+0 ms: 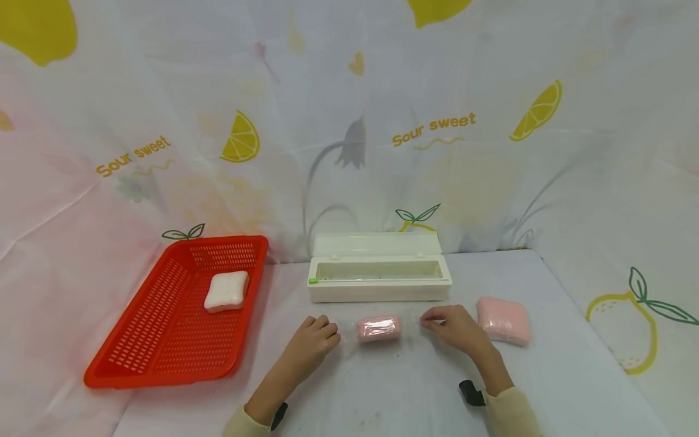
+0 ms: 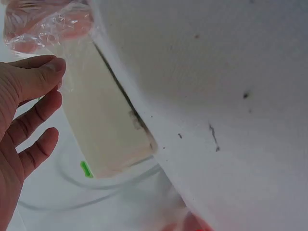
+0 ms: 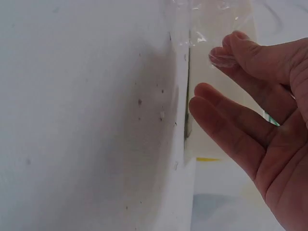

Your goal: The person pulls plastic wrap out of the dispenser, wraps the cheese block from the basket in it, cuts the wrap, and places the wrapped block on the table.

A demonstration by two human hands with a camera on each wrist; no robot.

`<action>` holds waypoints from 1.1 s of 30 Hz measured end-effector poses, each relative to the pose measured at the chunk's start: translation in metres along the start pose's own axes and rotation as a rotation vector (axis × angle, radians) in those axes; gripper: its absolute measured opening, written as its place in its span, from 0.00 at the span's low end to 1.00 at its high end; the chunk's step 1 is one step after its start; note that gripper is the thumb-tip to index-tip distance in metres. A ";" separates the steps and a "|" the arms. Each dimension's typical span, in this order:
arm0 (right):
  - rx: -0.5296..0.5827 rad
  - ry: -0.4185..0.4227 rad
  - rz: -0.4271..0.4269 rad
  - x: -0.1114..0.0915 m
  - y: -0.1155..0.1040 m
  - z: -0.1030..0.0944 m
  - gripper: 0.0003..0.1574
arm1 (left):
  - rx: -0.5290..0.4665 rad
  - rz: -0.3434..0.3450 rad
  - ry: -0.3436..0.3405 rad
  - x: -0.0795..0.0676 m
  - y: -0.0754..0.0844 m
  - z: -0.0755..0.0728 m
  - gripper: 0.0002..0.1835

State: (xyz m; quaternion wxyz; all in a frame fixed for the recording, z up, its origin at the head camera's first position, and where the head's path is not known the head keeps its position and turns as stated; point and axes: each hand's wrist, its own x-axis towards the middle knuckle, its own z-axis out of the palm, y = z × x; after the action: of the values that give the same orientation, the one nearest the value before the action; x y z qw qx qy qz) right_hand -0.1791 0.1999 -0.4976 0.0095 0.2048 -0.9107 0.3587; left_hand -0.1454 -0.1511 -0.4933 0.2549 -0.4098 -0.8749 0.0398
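A small pink block (image 1: 378,328), glossy under clear plastic film (image 2: 72,62), lies on the table between the two hands. At its left side, my left hand (image 1: 311,346) pinches one end of the film between thumb and forefinger. On the opposite side my right hand (image 1: 455,329) grips the other end, and the film (image 3: 223,59) bunches at its thumb and fingertips. The remaining fingers of each hand are loosely bent. Just behind the block stands a white cling film box (image 1: 379,292) with its lid raised.
A square pink block (image 1: 503,320) with a shiny wrapping lies just right of my right hand. To the left is a red perforated basket (image 1: 164,379) with a white square block (image 1: 226,291) inside. A patterned cloth (image 1: 349,121) hangs behind the white table (image 1: 393,400).
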 end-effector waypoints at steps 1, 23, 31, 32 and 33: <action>-0.021 -0.009 -0.009 0.000 0.000 0.001 0.04 | 0.008 0.007 -0.004 0.000 0.001 0.001 0.10; -0.006 0.043 -0.008 -0.001 0.001 0.012 0.05 | -0.368 -0.169 0.125 0.009 0.005 0.017 0.07; 0.195 -0.057 -0.102 -0.001 -0.004 0.013 0.05 | -0.699 -0.350 -0.132 0.012 0.013 0.012 0.09; 0.217 -0.074 -0.108 -0.001 -0.004 0.014 0.03 | -0.748 -0.390 -0.159 0.012 0.014 0.011 0.09; 0.234 -0.088 -0.111 -0.001 -0.005 0.015 0.01 | -0.791 -0.431 -0.183 0.012 0.015 0.010 0.09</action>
State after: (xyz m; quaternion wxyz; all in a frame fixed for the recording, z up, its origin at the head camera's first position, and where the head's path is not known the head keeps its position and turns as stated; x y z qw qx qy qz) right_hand -0.1740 0.1870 -0.5059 -0.0345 0.2703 -0.8495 0.4518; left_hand -0.1463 -0.1308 -0.5013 0.0030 -0.2792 -0.9071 -0.3149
